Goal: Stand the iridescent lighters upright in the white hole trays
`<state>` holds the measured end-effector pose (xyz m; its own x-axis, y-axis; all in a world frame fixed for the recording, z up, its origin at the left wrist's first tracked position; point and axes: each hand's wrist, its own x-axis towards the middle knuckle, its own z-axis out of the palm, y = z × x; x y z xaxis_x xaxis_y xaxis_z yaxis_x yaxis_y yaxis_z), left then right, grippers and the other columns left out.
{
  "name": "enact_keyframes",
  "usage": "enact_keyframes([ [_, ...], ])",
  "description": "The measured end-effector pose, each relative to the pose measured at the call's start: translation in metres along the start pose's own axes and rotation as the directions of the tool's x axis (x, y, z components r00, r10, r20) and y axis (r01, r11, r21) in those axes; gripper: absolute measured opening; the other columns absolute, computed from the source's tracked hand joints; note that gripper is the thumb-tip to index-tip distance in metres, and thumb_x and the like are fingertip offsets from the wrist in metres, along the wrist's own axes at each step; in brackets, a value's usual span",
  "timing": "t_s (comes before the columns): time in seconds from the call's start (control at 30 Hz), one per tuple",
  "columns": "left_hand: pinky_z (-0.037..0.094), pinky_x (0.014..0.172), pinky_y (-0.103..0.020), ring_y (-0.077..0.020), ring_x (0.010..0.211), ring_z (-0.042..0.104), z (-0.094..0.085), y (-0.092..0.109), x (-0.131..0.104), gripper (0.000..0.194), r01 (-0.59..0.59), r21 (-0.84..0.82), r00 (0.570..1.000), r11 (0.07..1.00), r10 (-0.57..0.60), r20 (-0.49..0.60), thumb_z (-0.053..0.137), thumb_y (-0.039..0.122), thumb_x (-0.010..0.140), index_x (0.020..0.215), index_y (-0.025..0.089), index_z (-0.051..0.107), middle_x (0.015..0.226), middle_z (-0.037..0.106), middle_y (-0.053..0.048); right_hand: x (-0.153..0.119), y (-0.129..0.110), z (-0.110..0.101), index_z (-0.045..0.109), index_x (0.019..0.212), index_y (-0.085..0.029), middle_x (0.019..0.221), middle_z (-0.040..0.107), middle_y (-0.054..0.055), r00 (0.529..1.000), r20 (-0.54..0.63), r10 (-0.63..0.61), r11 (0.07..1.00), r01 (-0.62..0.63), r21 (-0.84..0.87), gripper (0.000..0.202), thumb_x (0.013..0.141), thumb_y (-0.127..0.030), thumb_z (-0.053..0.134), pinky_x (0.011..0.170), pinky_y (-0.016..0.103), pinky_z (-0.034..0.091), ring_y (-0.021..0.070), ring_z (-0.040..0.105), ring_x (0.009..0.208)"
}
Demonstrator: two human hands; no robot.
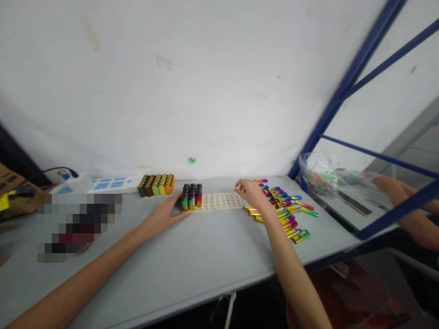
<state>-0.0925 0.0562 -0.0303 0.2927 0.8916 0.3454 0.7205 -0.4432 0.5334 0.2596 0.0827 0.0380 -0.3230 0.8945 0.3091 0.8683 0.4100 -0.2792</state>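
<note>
A white tray (224, 201) with rows of round holes lies near the wall. Several shiny tubes with dark tops (192, 197), like lighters in gold, green and red, stand upright in its left end. My left hand (167, 214) grips that end, thumb along the front edge and fingers behind. My right hand (252, 191) hovers over the tray's right end. Its fingers are loosely curved and apart, and nothing shows between them. Beside and partly beneath my right forearm lies a loose pile of shiny coloured tubes (285, 213).
Left of the tray stands a block of gold and dark tubes (157, 185). Behind it runs a white power strip (113, 183). A blurred patch covers the table's left. A blue metal frame (325, 119) rises at right; beyond it are a plastic bag (318, 176) and another person's hand (387, 185).
</note>
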Motion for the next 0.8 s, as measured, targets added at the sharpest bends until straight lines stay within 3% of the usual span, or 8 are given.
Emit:
enact_keyframes([
  [0.17,0.042,0.116,-0.052,-0.0397,0.132,0.059,0.0,0.001,0.0,0.087,0.029,0.026,0.999,0.999,-0.03,0.026,0.058,0.08,0.081,0.141,0.017,0.053,0.145,0.061,-0.015,-0.016,0.057,-0.004,0.075,0.095,-0.014,0.099,0.074,0.012,0.991,0.076,0.11,0.985,-0.098,-0.141,0.014,0.092,-0.026,0.069,0.092,0.033,0.047,0.0231,0.066,0.097],
  [0.27,0.04,0.118,-0.053,-0.0383,0.134,0.057,0.001,0.001,0.0,0.086,0.033,0.025,0.999,0.999,-0.034,0.03,0.058,0.079,0.082,0.143,0.018,0.051,0.148,0.059,-0.015,-0.025,0.069,0.009,0.075,0.095,-0.013,0.107,0.071,0.015,0.988,0.075,0.135,0.974,-0.119,-0.192,0.014,0.091,-0.026,0.07,0.097,0.035,0.046,0.0249,0.064,0.105],
  [0.4,0.041,0.117,-0.054,-0.0383,0.134,0.057,0.0,0.003,-0.001,0.082,0.019,0.019,0.999,1.0,-0.019,0.027,0.06,0.074,0.083,0.142,0.017,0.05,0.148,0.058,-0.016,-0.027,0.07,0.017,0.072,0.102,-0.014,0.114,0.071,0.016,0.993,-0.01,0.121,0.98,-0.121,-0.158,0.016,0.092,-0.027,0.07,0.096,0.035,0.047,0.0256,0.065,0.107],
  [0.6,0.043,0.116,-0.052,-0.0384,0.133,0.058,-0.002,0.006,-0.002,0.081,0.008,0.01,0.999,1.0,-0.009,0.035,0.06,0.072,0.085,0.142,0.016,0.051,0.147,0.059,-0.017,-0.018,0.038,0.003,0.07,0.103,-0.016,0.079,0.074,0.005,0.989,-0.09,0.122,0.981,-0.106,0.162,0.021,0.095,-0.035,0.064,0.069,0.028,0.048,0.0189,0.067,0.071],
  [0.7,0.042,0.117,-0.052,-0.0382,0.134,0.057,0.0,0.004,-0.002,0.08,-0.005,-0.008,1.0,1.0,0.005,0.027,0.063,0.07,0.085,0.143,0.017,0.05,0.148,0.058,-0.016,-0.011,0.005,-0.004,0.071,0.101,-0.017,0.077,0.073,0.004,0.994,-0.106,0.021,0.944,0.015,0.33,0.026,0.093,-0.04,0.067,0.066,0.027,0.049,0.0172,0.066,0.069],
  [0.8,0.041,0.117,-0.05,-0.0363,0.135,0.057,0.001,0.002,-0.003,0.078,-0.017,-0.012,0.999,1.0,0.017,0.031,0.064,0.067,0.086,0.146,0.018,0.048,0.149,0.058,-0.015,0.0,-0.035,-0.006,0.074,0.103,-0.018,0.086,0.075,0.005,0.985,-0.032,-0.169,0.874,0.164,0.457,0.028,0.093,-0.043,0.067,0.07,0.026,0.052,0.0169,0.068,0.076],
])
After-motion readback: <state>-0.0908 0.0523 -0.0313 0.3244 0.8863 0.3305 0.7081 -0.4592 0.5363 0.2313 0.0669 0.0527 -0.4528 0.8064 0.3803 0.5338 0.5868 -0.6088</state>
